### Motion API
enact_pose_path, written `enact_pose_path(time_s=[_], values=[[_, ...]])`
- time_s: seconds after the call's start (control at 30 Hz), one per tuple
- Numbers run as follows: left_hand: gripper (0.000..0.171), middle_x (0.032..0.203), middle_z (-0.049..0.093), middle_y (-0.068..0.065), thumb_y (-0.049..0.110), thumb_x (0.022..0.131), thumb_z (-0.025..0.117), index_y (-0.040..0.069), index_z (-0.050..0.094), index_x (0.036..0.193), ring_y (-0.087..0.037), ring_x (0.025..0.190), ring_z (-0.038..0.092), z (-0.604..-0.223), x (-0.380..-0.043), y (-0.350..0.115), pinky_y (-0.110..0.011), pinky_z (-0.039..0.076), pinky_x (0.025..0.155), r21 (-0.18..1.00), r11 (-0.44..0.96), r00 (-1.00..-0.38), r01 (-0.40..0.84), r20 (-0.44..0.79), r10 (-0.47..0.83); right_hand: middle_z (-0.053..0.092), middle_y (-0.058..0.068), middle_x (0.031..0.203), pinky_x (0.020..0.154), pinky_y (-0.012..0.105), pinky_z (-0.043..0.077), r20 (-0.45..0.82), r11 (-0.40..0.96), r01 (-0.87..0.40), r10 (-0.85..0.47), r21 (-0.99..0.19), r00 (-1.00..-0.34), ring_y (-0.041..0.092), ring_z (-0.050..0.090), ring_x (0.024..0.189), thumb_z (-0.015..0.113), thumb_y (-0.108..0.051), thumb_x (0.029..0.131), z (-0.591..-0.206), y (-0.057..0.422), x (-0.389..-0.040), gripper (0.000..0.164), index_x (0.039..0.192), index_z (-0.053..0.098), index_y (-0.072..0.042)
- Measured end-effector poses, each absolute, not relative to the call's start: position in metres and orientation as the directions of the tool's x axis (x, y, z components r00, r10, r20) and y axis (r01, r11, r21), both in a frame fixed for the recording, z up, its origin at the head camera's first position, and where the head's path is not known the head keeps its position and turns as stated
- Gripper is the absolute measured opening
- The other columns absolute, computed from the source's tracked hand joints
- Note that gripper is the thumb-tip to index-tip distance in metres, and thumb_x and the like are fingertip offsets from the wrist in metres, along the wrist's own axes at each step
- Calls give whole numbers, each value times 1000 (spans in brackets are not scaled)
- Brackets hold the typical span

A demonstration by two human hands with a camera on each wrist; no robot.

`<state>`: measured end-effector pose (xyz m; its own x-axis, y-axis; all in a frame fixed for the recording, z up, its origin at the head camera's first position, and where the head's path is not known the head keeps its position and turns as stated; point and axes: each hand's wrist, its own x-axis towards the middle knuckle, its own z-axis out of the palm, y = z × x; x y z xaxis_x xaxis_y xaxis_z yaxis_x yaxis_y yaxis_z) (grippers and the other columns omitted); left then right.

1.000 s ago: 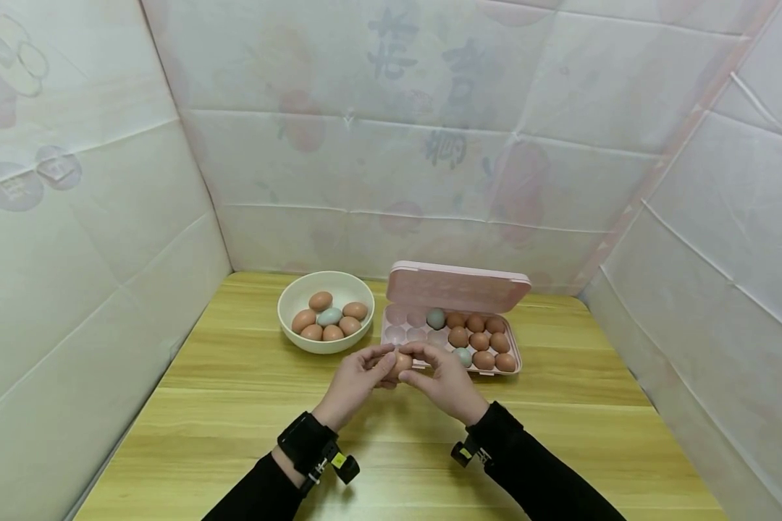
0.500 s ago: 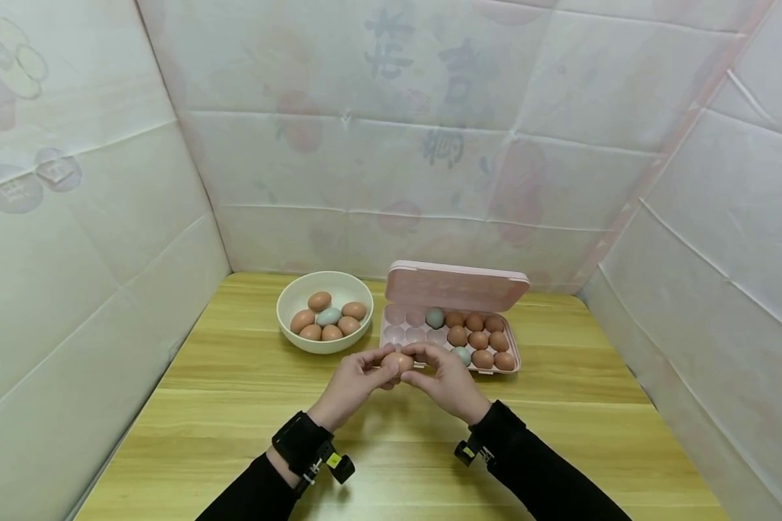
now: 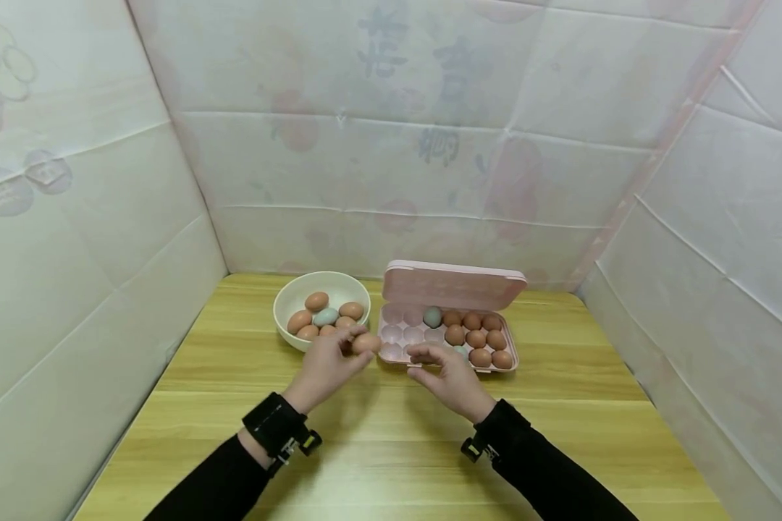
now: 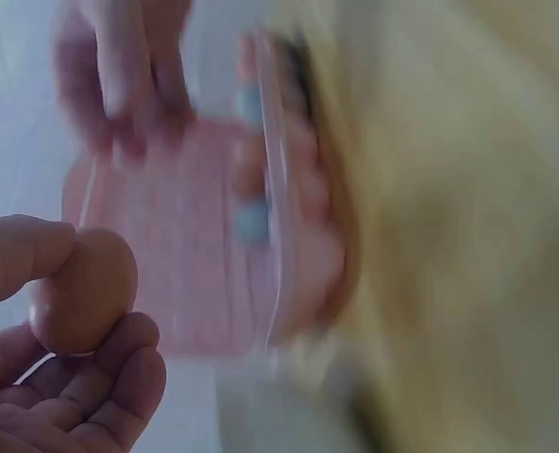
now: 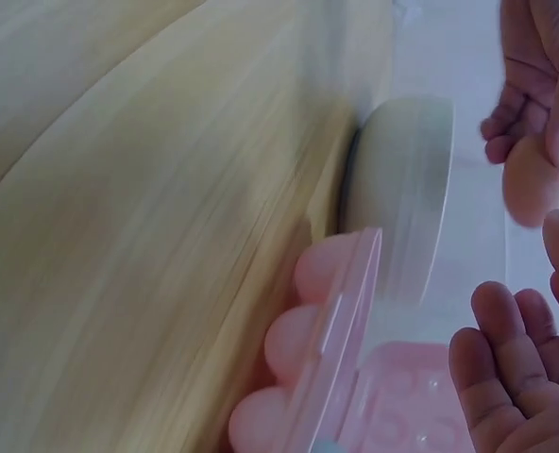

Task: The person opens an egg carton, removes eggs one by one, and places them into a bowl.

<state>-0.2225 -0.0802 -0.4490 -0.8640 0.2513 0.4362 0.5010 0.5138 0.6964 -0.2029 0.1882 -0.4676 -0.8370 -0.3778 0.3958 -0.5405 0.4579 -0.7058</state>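
Observation:
Between thumb and fingers, my left hand [image 3: 324,369] pinches a brown egg [image 3: 366,344] near the right front rim of the white bowl [image 3: 287,334]. In the left wrist view the same brown egg [image 4: 86,291] stands out between the thumb and curled fingertips. My right hand [image 3: 452,380] hangs at the front edge of the pink egg carton [image 3: 414,365], fingers loosely bent and holding nothing. Its fingers [image 5: 511,354] are apart from the egg in the right wrist view. The carton's lid [image 3: 456,286] is raised. Brown eggs and two pale blue-green ones fill its right side; cups on the left hold none.
Several brown eggs and a pale blue-green egg [image 3: 326,316] lie in the bowl, left of the carton. Both stand toward the back of the wooden table [image 3: 391,449]. White printed sheets [image 3: 365,166] wall in the back and sides.
Both hands were together at the egg in front of the carton. The right hand has let go, and the left has carried the egg leftward toward the bowl.

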Motion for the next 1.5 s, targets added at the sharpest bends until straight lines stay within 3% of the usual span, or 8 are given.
enact_pose_path(time_s=[0.13, 0.37, 0.47, 0.63, 0.87, 1.1, 1.37, 1.5], values=[[35, 102, 77, -13, 9, 86, 87, 1, 74, 118, -24, 87, 71, -436, -246, -108, -39, 62, 78, 565, 647, -838, 512, 493, 232, 76, 15, 118, 91, 41, 64, 423, 526, -549, -350, -650, -836, 28, 75, 106, 80, -10, 96, -468, 194, -205, 28, 123, 74, -5], [49, 147, 58, -26, 11, 98, 75, -1, 61, 143, -45, 127, 62, -422, -285, -156, -58, 55, 104, 534, 785, -942, 313, 278, 187, 76, 10, 117, 87, 42, 65, 416, 600, -513, -307, -614, -856, 26, 76, 102, 80, -13, 97, -474, 203, -213, 27, 122, 75, -6], [52, 153, 50, -28, 13, 101, 72, -1, 56, 148, -49, 131, 59, -422, -298, -168, -61, 53, 108, 505, 824, -963, 258, 208, 174, 76, 12, 118, 87, 44, 65, 404, 604, -502, -304, -618, -863, 26, 77, 102, 80, -14, 97, -475, 206, -216, 27, 122, 75, -6], [43, 140, 57, -31, 10, 101, 69, -5, 61, 140, -47, 118, 66, -428, -317, -176, -59, 57, 100, 361, 884, -947, 297, 229, 225, 76, 12, 122, 92, 47, 64, 367, 646, -474, -305, -599, -879, 27, 76, 105, 77, -17, 100, -474, 212, -224, 32, 129, 73, -4], [13, 95, 66, -17, 13, 93, 74, 3, 68, 98, -33, 82, 64, -433, -332, -172, -49, 57, 75, 171, 928, -919, 330, 283, 275, 73, 17, 126, 94, 50, 62, 352, 699, -455, -299, -552, -887, 35, 73, 110, 77, -17, 100, -466, 220, -239, 35, 130, 71, -2], [20, 88, 70, -16, 23, 90, 78, 9, 65, 84, -41, 91, 64, -438, -342, -168, -55, 54, 85, 47, 961, -935, 274, 249, 254, 69, 20, 134, 98, 51, 61, 275, 737, -380, -268, -559, -923, 37, 72, 114, 72, -19, 104, -459, 226, -252, 38, 136, 67, 0], [29, 81, 70, -13, 24, 85, 80, 13, 61, 65, -38, 90, 61, -441, -351, -167, -52, 53, 83, 48, 974, -958, 221, 198, 208, 68, 23, 136, 104, 51, 57, 240, 782, -341, -249, -522, -938, 36, 68, 118, 69, -21, 106, -460, 228, -272, 39, 138, 67, 1], [36, 70, 67, -8, 25, 84, 78, 17, 57, 55, -34, 84, 61, -444, -354, -167, -47, 53, 81, 16, 977, -962, 212, 180, 206, 69, 23, 127, 95, 48, 57, 234, 794, -353, -269, -496, -934, 34, 65, 107, 69, -20, 105, -461, 228, -283, 35, 134, 68, 1]])
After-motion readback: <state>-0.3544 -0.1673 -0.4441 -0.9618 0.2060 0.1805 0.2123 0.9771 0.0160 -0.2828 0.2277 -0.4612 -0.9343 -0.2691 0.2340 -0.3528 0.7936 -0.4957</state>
